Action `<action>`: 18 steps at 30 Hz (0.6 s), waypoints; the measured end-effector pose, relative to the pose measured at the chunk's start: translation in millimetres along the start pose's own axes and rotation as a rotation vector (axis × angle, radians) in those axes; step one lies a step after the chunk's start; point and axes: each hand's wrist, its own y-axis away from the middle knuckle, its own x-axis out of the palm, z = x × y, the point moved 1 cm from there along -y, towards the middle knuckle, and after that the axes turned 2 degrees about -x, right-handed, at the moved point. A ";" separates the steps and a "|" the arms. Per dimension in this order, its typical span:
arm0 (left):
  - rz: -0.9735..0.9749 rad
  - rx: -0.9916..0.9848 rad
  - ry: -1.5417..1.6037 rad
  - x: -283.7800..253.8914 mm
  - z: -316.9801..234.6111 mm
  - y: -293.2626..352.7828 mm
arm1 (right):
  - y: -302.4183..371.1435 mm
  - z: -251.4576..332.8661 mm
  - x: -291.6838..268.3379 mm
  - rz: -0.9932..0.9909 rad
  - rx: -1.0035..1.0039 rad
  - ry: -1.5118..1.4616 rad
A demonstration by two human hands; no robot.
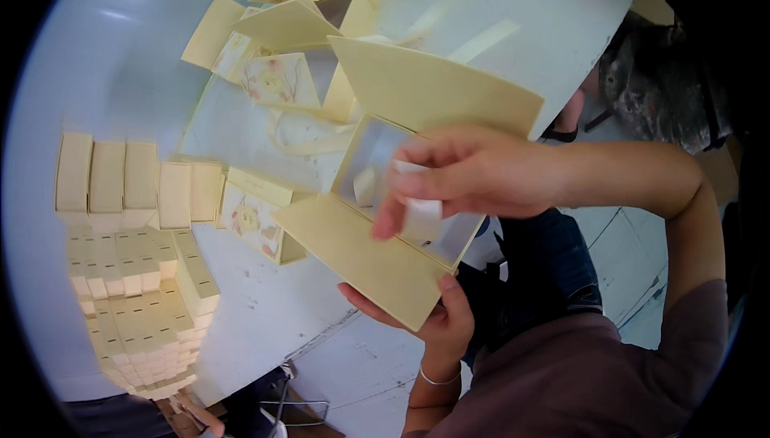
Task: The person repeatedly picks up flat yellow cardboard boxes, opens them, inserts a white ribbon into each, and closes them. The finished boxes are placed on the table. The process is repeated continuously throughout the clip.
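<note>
An open cream gift box (437, 298) is tilted over the table's edge, its two flaps spread to either side of a pale inside. My left hand (449, 314) grips it from below, by the near flap and corner, with the thumb on top. Above the box's inside, my right hand (465, 173) pinches a white strip (423, 217) that looks like ribbon; motion blurs the fingers a little. A small white tab (365, 187) shows inside the box, beside the right fingers. Whether it joins the strip is hidden.
Several open cream boxes (281, 81) with floral fronts lie at the back, with loose ribbons (309, 145) by them. A closed floral box (255, 217) stands left of mine. Stacked cream boxes (140, 294) fill the table's left. Another person's hand (200, 414) is at lower left.
</note>
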 end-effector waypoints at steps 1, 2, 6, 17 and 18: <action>-0.032 -0.062 0.074 -0.3 1.1 1.5 | -5.8 -6.0 4.9 0.022 0.009 -0.041; -0.051 -0.102 0.097 -2.0 1.8 3.0 | -11.0 -12.2 8.0 0.042 0.017 -0.081; -0.060 -0.234 0.258 -3.3 -0.1 9.2 | -6.3 1.0 13.2 0.077 -0.073 1.104; -0.012 -0.182 0.260 -0.8 0.3 7.1 | -11.1 -15.1 -3.5 0.400 -0.188 1.704; -0.017 -0.184 0.266 -1.1 0.2 6.5 | -12.4 -16.5 -3.1 0.394 -0.206 1.675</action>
